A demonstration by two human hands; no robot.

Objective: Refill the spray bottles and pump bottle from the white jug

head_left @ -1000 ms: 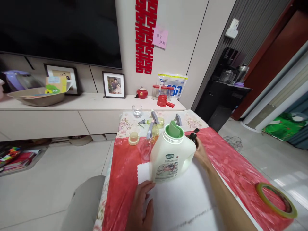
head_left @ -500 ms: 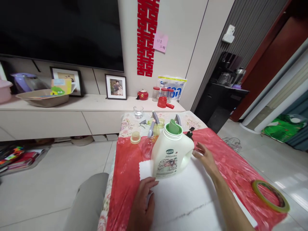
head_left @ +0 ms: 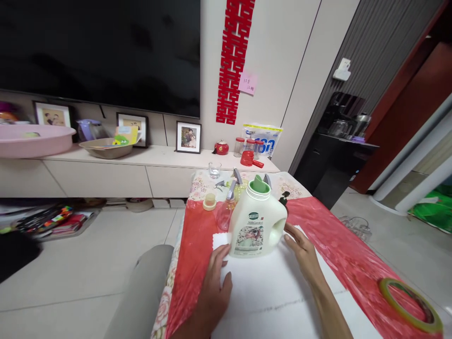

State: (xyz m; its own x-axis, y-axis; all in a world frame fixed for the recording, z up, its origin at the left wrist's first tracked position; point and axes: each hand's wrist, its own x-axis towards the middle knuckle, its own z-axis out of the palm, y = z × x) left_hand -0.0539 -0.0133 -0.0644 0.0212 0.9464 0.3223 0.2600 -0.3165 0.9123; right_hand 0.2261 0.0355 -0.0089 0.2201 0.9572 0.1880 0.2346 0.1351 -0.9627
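Observation:
A pale green laundry detergent jug (head_left: 250,230) stands upright, its neck uncapped and a green pour spout (head_left: 259,184) showing. It rests on a white sheet (head_left: 263,287) marked with a dark line. My left hand (head_left: 217,285) is open at the jug's lower left edge, fingertips at or very near it. Beside the handle, my right hand (head_left: 302,249) is open too, its fingertips close to the jug's right side; whether they touch I cannot tell. A translucent cap (head_left: 209,201) sits behind to the left, next to a pink spray bottle (head_left: 225,215).
Red plastic sheeting (head_left: 197,249) covers much of the table over a floral cloth (head_left: 203,187). A tape roll (head_left: 388,301) lies at the right edge. Toward the back are a glass cup (head_left: 214,170), more spray bottles and a dark pump top (head_left: 284,197). A cabinet (head_left: 102,181) stands beyond.
The camera view has swung left. My left hand has come up against the jug's lower left, and my right hand now sits lower beside the handle. The jug stays upright on the sheet.

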